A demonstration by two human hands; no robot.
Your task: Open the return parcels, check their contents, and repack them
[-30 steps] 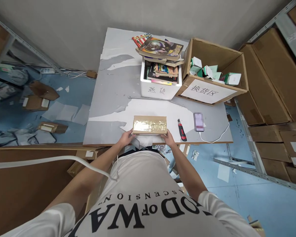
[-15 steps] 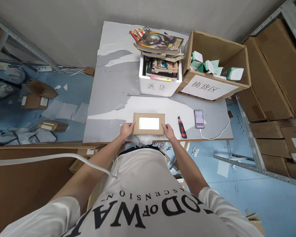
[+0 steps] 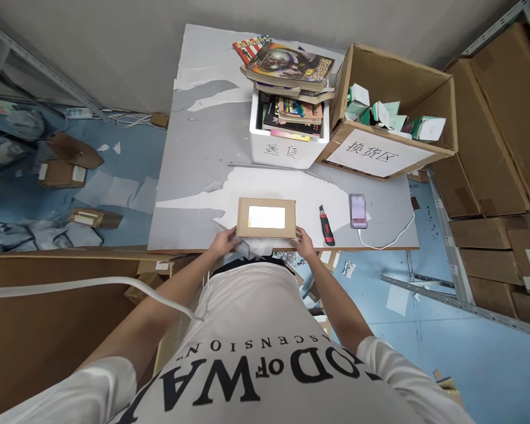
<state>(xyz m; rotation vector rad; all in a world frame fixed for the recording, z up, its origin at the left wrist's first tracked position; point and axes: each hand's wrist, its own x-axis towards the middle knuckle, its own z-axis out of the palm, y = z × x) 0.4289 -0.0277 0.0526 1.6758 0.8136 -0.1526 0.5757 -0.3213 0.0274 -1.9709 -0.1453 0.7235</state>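
A small flat cardboard box (image 3: 244, 219) with a white label (image 3: 267, 217) lies in front of me by the table's near edge, label up. My left hand (image 3: 224, 242) grips its near left corner, fingers closed against the side. At the near right corner my right hand (image 3: 304, 242) holds the box the same way. Some fingertips are hidden by the box. Crumpled grey-white sheeting (image 3: 257, 246) shows between the box and my waist. To the right of my right hand lies a red and black utility knife (image 3: 325, 227).
A phone (image 3: 358, 211) on a white cable lies at the table's right. Farther back stand a white bin (image 3: 287, 154) piled with books (image 3: 289, 62) and an open carton (image 3: 382, 154) holding green-white boxes. A white cable (image 3: 115, 281) crosses near my left arm.
Both hands have slid from the box's sides down to its near corners. The box has hardly moved. The camera view has shifted slightly.
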